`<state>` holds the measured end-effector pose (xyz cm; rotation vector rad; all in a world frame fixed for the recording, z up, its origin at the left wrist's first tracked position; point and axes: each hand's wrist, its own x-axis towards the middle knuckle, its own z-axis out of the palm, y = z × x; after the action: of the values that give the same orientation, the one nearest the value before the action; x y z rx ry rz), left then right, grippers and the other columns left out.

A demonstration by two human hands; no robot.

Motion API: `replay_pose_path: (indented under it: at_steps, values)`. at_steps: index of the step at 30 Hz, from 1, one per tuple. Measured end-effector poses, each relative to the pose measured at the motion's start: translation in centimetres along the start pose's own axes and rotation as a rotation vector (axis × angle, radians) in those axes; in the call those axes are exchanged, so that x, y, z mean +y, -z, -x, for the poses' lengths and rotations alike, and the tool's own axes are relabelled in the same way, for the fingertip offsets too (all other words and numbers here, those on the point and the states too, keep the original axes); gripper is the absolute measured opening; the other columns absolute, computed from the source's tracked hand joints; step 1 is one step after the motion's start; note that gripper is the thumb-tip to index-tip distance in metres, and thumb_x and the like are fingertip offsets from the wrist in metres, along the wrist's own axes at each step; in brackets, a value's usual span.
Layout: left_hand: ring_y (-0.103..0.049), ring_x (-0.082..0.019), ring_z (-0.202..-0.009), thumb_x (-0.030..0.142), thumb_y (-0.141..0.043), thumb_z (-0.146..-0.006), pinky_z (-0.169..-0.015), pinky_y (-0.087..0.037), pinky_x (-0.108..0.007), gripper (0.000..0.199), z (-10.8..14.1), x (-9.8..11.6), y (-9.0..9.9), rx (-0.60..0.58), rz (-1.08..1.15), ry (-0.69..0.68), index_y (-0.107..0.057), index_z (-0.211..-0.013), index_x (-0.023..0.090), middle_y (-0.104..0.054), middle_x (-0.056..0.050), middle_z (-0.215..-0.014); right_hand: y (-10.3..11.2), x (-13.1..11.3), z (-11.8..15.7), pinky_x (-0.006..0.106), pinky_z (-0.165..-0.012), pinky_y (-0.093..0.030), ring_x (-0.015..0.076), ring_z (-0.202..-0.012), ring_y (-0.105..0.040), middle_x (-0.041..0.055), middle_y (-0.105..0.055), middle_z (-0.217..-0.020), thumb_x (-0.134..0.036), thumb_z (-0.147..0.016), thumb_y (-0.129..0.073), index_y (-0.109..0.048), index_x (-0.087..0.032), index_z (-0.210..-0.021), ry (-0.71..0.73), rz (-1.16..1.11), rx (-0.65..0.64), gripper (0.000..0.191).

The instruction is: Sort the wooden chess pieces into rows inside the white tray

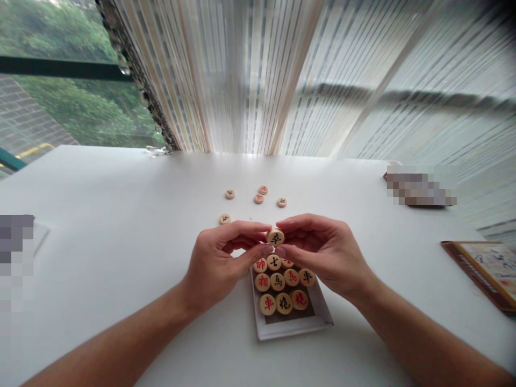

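Between my two hands is a round wooden chess piece (276,237) with a black character, held above the far end of a white box (296,326). The fingertips of my left hand (228,255) pinch its left side. On its right side, the thumb and fingers of my right hand (322,250) close in on it. Rows of wooden pieces with red or black characters lie in the box, among them a red one (267,305) and a black one (284,303) at the near end. My fingers partly cover the far row.
Several loose pieces lie beyond my hands on the white table (161,188), including a black-marked one (224,219) and a red-marked one (258,199). A brown-edged printed item (487,269) is at the right. Strip curtains (242,80) hang behind the table.
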<state>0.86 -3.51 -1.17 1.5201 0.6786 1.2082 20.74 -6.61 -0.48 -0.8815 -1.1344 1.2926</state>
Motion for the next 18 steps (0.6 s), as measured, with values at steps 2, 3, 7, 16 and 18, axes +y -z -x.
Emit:
replay_pose_path:
  at_steps: [2,3,7,16,18]
  values:
    - [-0.083,-0.017,-0.081,0.012,-0.092,-0.080,-0.078,-0.070,-0.022,0.025,-0.01,-0.02,0.01,0.003,-0.008,0.008,-0.086,-0.104,0.017,-0.087,-0.006,-0.095,0.00,0.03,0.02,0.023,-0.078,-0.069,0.0167,-0.080,-0.082,0.0040,-0.087,-0.090,-0.013,-0.062,-0.104,-0.088,-0.024,-0.098,-0.003,-0.015,-0.013,0.041]
    - [-0.083,-0.017,-0.081,0.014,-0.092,-0.080,-0.078,-0.070,-0.022,0.025,-0.02,-0.03,0.03,0.005,-0.012,0.013,-0.086,-0.104,0.017,-0.087,-0.006,-0.095,0.00,0.05,0.04,0.022,-0.079,-0.069,0.0162,-0.081,-0.083,0.0039,-0.087,-0.091,-0.012,-0.063,-0.104,-0.088,-0.024,-0.099,-0.005,-0.021,-0.019,0.041]
    - [-0.083,-0.018,-0.080,0.018,-0.093,-0.080,-0.077,-0.070,-0.023,0.026,-0.02,-0.07,0.11,0.007,-0.027,0.026,-0.086,-0.105,0.017,-0.087,-0.007,-0.094,0.04,0.16,0.11,0.024,-0.080,-0.069,0.0173,-0.082,-0.083,0.0043,-0.087,-0.092,-0.012,-0.064,-0.103,-0.088,-0.025,-0.101,-0.019,-0.022,-0.030,0.042]
    - [-0.084,-0.020,-0.079,0.020,-0.095,-0.078,-0.076,-0.071,-0.025,0.029,-0.01,-0.13,0.15,0.012,-0.044,0.050,-0.087,-0.106,0.017,-0.087,-0.008,-0.095,0.23,0.21,0.02,0.033,-0.081,-0.071,0.0209,-0.083,-0.083,0.0067,-0.087,-0.093,-0.019,-0.066,-0.103,-0.088,-0.023,-0.103,-0.027,0.019,-0.035,0.040]
    - [-0.084,-0.020,-0.079,0.021,-0.095,-0.078,-0.076,-0.071,-0.026,0.029,-0.02,-0.10,0.18,0.014,-0.049,0.053,-0.087,-0.106,0.016,-0.087,-0.008,-0.095,0.21,0.23,0.03,0.031,-0.081,-0.071,0.0202,-0.082,-0.083,0.0061,-0.087,-0.092,-0.019,-0.065,-0.104,-0.088,-0.023,-0.102,-0.026,0.011,-0.038,0.041]
